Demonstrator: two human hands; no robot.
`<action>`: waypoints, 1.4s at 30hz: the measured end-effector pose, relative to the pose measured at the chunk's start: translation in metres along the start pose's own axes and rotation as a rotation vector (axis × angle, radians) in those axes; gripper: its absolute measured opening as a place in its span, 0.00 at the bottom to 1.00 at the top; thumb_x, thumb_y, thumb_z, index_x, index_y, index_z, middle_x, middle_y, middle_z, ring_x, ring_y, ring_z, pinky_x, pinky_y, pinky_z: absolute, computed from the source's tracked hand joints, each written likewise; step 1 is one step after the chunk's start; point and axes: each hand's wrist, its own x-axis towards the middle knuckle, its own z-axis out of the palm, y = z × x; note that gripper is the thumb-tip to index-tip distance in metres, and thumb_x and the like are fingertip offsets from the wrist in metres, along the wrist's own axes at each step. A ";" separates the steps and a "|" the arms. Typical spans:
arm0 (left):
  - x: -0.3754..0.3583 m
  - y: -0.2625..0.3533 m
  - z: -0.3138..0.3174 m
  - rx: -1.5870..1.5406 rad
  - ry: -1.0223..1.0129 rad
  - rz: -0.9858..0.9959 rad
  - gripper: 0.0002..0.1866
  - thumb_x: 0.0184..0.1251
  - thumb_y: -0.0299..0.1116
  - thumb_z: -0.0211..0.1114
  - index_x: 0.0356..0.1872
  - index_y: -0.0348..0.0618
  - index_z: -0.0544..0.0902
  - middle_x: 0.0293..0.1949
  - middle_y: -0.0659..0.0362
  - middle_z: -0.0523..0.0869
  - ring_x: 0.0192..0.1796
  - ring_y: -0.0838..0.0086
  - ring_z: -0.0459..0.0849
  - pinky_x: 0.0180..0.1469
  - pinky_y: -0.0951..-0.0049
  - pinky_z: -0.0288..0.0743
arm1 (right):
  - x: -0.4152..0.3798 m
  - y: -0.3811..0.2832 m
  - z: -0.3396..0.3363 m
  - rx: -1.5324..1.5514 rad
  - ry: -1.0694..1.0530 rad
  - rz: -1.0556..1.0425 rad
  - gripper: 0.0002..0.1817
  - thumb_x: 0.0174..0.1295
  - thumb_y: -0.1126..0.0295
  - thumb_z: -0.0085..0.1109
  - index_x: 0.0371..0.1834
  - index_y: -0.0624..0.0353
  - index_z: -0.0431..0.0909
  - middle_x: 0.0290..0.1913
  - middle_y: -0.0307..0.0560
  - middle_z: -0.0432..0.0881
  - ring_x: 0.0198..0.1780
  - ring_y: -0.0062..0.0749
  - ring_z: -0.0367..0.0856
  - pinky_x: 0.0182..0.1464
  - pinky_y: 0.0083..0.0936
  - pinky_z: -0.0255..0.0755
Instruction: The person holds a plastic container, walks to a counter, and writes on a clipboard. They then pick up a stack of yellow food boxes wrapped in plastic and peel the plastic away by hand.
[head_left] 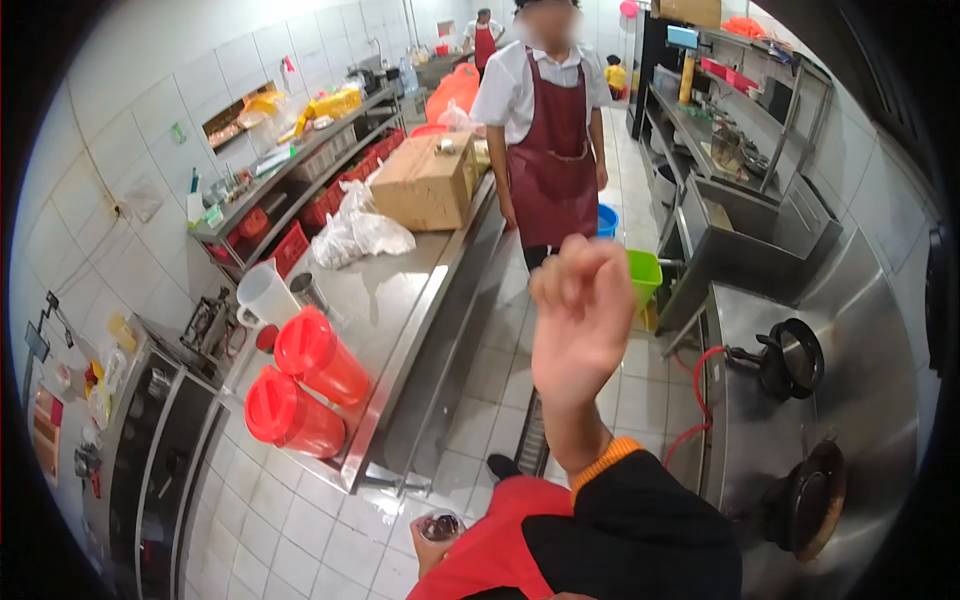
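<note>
A small clear cup with dark contents (pixel 441 525) is in the left hand (pixel 430 546), low in the view in front of the wearer's red apron (pixel 490 535). The fingers are closed around the cup's side. It is over the tiled floor (pixel 300 515), beyond the near right corner of the long stainless-steel table (pixel 375 310), well below the raised right hand (pixel 583 325). The two hands are well apart.

On the table, two red plastic pitchers with red lids (pixel 295 412) (pixel 322 357) stand side by side near the near right corner. Behind them are a translucent white pitcher (pixel 267 293) and a metal tumbler (pixel 306 290); farther along lie white plastic bags (pixel 360 228), with a brown cardboard box (pixel 418 182) by the right edge. The markings on the box are too small to read.

The right forearm, in a black sleeve with an orange cuff (pixel 607 460), reaches up from the lower right. The wrist is upright and the fingers curl in toward the palm; they are blurred, so whether the fingertips meet cannot be told, though they seem bent rather loosely. Behind this hand, a person in a white shirt and maroon apron (pixel 552 170) stands beside the table's right edge. To the right, black pans (pixel 795 355) (pixel 815 500) sit on a steel counter (pixel 750 440).
</note>
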 end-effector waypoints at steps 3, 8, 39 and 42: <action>-0.023 0.018 0.002 -0.169 0.074 -0.085 0.45 0.28 0.22 0.81 0.54 0.42 0.65 0.49 0.53 0.73 0.54 0.66 0.75 0.55 0.65 0.73 | -0.064 -0.029 0.032 0.005 0.777 0.137 0.10 0.72 0.64 0.40 0.32 0.51 0.67 0.24 0.32 0.63 0.26 0.18 0.64 0.27 0.22 0.58; -0.044 0.019 -0.006 0.017 0.243 -0.011 0.46 0.26 0.24 0.82 0.52 0.41 0.65 0.48 0.52 0.73 0.51 0.68 0.74 0.55 0.65 0.73 | -0.150 0.102 0.038 -0.486 -0.995 0.492 0.05 0.61 0.71 0.54 0.29 0.59 0.73 0.24 0.54 0.76 0.28 0.47 0.78 0.29 0.36 0.68; -0.019 -0.009 -0.259 0.020 0.634 -0.214 0.48 0.26 0.38 0.87 0.51 0.39 0.66 0.49 0.50 0.77 0.53 0.65 0.79 0.54 0.66 0.76 | -0.352 0.307 0.227 -0.162 -0.952 1.021 0.05 0.59 0.74 0.61 0.32 0.65 0.78 0.19 0.33 0.67 0.21 0.14 0.60 0.23 0.18 0.58; 0.001 0.001 -0.292 0.038 0.662 -0.182 0.48 0.28 0.37 0.87 0.53 0.35 0.65 0.50 0.49 0.78 0.56 0.64 0.78 0.56 0.64 0.76 | -0.324 0.294 0.300 0.114 -0.910 0.710 0.13 0.55 0.77 0.65 0.44 0.62 0.77 0.28 0.39 0.73 0.24 0.19 0.67 0.27 0.18 0.63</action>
